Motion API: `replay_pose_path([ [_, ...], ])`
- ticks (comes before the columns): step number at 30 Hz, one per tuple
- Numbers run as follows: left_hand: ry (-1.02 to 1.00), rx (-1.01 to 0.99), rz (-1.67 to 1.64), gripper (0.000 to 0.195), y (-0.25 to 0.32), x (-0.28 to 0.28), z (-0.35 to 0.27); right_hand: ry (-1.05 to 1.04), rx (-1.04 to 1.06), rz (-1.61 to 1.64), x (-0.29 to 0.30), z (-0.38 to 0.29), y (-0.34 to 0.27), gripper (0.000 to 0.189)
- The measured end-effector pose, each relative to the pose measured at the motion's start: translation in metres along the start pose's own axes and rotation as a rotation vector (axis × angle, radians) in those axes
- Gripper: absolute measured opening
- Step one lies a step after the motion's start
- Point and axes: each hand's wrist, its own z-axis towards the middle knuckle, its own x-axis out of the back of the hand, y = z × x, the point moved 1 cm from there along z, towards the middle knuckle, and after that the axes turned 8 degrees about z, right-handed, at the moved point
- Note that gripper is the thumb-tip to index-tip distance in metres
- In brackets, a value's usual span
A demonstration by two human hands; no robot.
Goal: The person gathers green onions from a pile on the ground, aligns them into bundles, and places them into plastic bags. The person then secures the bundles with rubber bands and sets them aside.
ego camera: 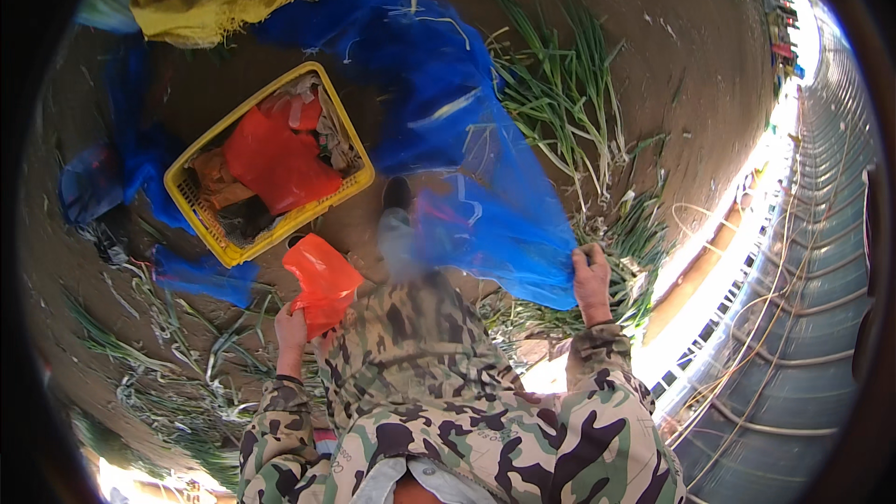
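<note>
My left hand [290, 325] grips a small orange-red plastic bag [322, 283] that hangs beside my leg. In my right hand [592, 280] is the edge of a large blue plastic sheet [518, 224], pulled out to the right and partly see-through. The sheet stretches away over the ground ahead of me and partly covers one of my shoes. Just beyond the orange-red bag stands a yellow plastic crate [276, 232]. Red plastic [276, 154], brown paper-like pieces and a dark item lie inside it; what is under them is hidden.
Green onions [567, 84] lie on the brown soil at right, with more greens [630, 259] by my right hand. Loose stalks [182, 350] litter the left side. A yellow woven sack [210, 3] stands at upper left. Along the right curves a ribbed plastic-film wall [805, 280].
</note>
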Motion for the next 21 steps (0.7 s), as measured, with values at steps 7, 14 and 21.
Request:
replay_pose_path([
  [7,-0.015,-0.082,0.264,0.034,-0.025,0.041,-0.052,0.273,-0.046,-0.101,0.111,-0.091,0.079,0.022],
  [14,-0.046,-0.073,0.547,0.034,-0.038,0.159,-0.115,0.199,-0.485,-0.29,0.077,-0.303,0.186,0.068],
  [21,0.066,-0.065,0.252,0.037,-0.037,0.221,-0.226,0.115,-0.497,-0.303,0.001,-0.428,0.243,0.046],
])
